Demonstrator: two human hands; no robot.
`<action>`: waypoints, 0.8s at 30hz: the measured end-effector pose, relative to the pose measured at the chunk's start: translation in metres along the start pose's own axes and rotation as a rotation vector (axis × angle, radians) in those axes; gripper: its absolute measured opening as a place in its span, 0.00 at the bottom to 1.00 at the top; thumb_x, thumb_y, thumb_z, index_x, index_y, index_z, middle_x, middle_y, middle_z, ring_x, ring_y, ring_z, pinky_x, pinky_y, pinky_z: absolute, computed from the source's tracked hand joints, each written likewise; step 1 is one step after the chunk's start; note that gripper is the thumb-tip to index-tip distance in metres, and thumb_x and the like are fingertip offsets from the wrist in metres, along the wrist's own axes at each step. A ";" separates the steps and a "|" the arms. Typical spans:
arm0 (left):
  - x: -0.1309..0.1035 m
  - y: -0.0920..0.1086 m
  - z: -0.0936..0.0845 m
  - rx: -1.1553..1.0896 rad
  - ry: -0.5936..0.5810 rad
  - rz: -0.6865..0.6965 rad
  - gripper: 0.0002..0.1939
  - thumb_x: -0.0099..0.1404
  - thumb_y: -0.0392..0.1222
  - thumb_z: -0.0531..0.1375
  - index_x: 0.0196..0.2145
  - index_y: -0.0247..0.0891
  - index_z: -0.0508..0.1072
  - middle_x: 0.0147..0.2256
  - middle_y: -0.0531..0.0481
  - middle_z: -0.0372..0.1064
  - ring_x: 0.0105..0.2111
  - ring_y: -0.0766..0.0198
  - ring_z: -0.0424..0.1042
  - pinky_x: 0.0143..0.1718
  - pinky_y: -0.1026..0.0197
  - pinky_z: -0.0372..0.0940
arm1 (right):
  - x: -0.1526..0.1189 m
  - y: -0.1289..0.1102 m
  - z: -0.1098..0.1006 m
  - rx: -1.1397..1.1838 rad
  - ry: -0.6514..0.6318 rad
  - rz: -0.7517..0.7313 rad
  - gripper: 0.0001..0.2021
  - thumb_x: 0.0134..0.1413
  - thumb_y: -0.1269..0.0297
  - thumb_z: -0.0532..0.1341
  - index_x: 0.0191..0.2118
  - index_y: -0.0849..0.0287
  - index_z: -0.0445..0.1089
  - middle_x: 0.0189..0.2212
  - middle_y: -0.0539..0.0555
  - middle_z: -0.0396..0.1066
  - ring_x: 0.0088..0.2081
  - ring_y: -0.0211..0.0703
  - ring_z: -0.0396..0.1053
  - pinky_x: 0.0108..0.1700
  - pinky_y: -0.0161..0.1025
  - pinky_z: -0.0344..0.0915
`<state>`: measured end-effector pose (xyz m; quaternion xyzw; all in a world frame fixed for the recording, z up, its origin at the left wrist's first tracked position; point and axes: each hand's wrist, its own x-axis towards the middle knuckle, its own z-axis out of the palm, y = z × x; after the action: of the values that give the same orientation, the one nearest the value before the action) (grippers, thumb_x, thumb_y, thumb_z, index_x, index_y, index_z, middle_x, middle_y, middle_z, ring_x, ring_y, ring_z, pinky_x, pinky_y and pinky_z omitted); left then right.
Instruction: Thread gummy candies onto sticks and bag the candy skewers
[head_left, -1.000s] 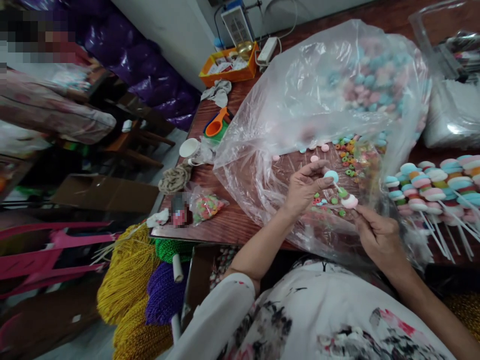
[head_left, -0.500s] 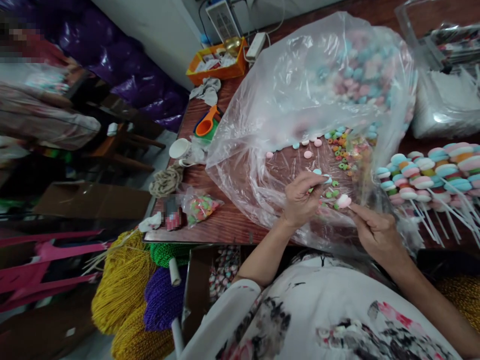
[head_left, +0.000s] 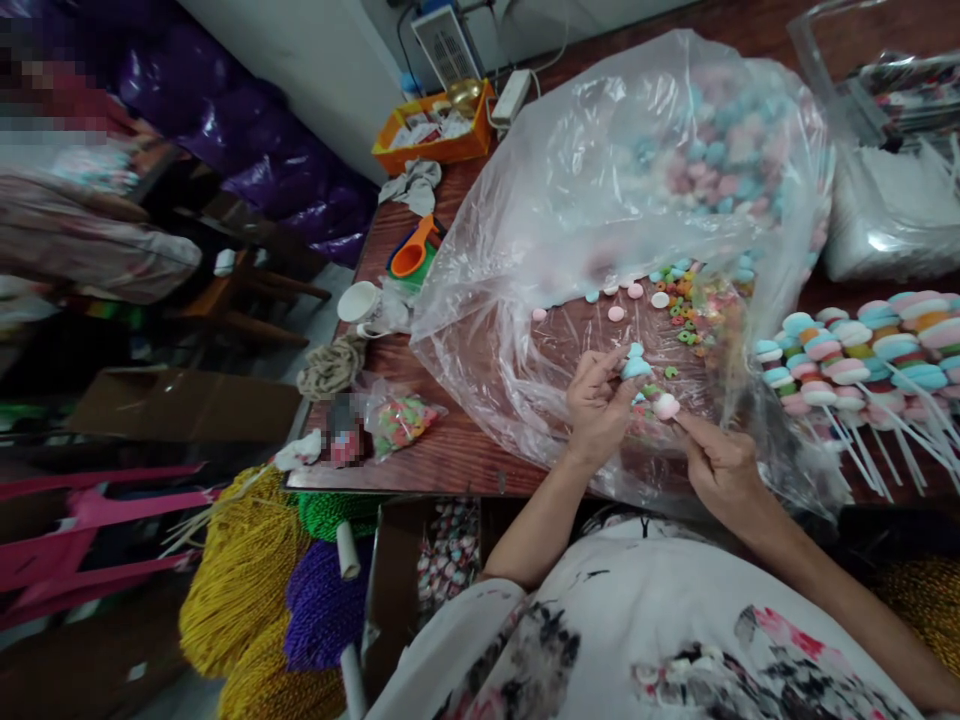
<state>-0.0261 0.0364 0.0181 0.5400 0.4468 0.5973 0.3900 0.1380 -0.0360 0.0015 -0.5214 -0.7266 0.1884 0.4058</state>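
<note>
Between the fingers of my left hand (head_left: 598,408) is a light blue marshmallow-like piece (head_left: 636,366). My right hand (head_left: 716,455) pinches a pink and white marshmallow-like piece (head_left: 665,405) close by, fingers closed on its edge. Both hands are over the mouth of a large clear plastic bag (head_left: 510,380) on the table. Small green, orange and yellow rings (head_left: 684,315) and loose pink discs (head_left: 616,313) lie just beyond my hands. Deeper in the bag are many pink and blue pieces (head_left: 720,170).
Finished-looking sticks of stacked marshmallow pieces (head_left: 862,350) lie at the right. On the left are a white cup (head_left: 360,301), an orange scoop (head_left: 409,258), a small bag of rings (head_left: 401,420) and an orange tray (head_left: 431,150). Yarn bundles (head_left: 244,580) hang below; a person (head_left: 82,230) sits far left.
My right hand has shifted left with the pink and white piece, nearer my left hand. The blue piece in my left hand now shows more fully.
</note>
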 end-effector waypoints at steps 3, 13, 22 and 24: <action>0.000 -0.004 -0.001 -0.084 -0.040 -0.057 0.14 0.57 0.41 0.69 0.43 0.42 0.80 0.42 0.49 0.69 0.40 0.69 0.73 0.39 0.68 0.70 | 0.000 0.003 -0.001 -0.015 -0.024 0.004 0.17 0.59 0.74 0.53 0.49 0.58 0.73 0.33 0.55 0.78 0.30 0.41 0.75 0.33 0.35 0.66; -0.018 0.007 0.011 0.038 -0.084 0.023 0.13 0.67 0.42 0.61 0.48 0.44 0.78 0.51 0.46 0.75 0.55 0.60 0.72 0.60 0.52 0.65 | 0.001 -0.005 0.003 0.082 0.007 0.071 0.12 0.62 0.69 0.54 0.45 0.61 0.75 0.25 0.52 0.74 0.23 0.35 0.68 0.29 0.32 0.64; -0.035 -0.002 0.029 -0.097 -0.147 -0.242 0.15 0.68 0.50 0.59 0.47 0.43 0.78 0.48 0.46 0.77 0.50 0.59 0.75 0.56 0.52 0.68 | 0.008 0.001 0.002 0.080 0.076 0.126 0.12 0.62 0.67 0.54 0.37 0.60 0.75 0.20 0.48 0.66 0.20 0.33 0.59 0.25 0.31 0.60; -0.026 -0.002 0.029 -0.057 -0.230 -0.217 0.16 0.68 0.48 0.58 0.48 0.42 0.78 0.47 0.46 0.77 0.48 0.61 0.75 0.54 0.55 0.69 | 0.010 0.010 -0.005 0.052 0.089 0.175 0.11 0.61 0.66 0.55 0.39 0.61 0.75 0.21 0.49 0.67 0.21 0.34 0.59 0.27 0.32 0.60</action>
<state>0.0061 0.0156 0.0091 0.5422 0.4377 0.4982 0.5160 0.1467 -0.0236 0.0019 -0.5800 -0.6543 0.2185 0.4332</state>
